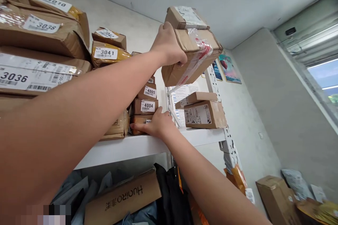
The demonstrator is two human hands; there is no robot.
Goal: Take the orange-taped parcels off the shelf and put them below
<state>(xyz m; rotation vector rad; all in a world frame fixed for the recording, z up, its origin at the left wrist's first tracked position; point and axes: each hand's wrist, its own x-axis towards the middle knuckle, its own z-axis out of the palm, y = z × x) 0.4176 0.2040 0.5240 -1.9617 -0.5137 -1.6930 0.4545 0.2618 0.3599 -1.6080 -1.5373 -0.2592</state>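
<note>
My left hand (170,45) is raised high, closed around the side of a cardboard box (196,61) bound with clear and red tape. A smaller cardboard box (186,17) with a white label lies on top of it. Both are above the shelf. Lower down, my right hand (160,123) wraps around the front right corner of a cardboard box (138,119) at the bottom of a stack. One digit stretches across its front; the other fingers lie on its right side, partly hidden. Over it sit boxes labelled 4004 (145,106) and 4005 (148,91).
Larger labelled parcels (39,35) crowd the left of the white shelf (116,149). Two boxes (206,114) stand at its right end by the perforated post (231,147). Beneath are a Huoiro carton (124,197) and dark bags (171,193). More parcels (277,197) lie lower right.
</note>
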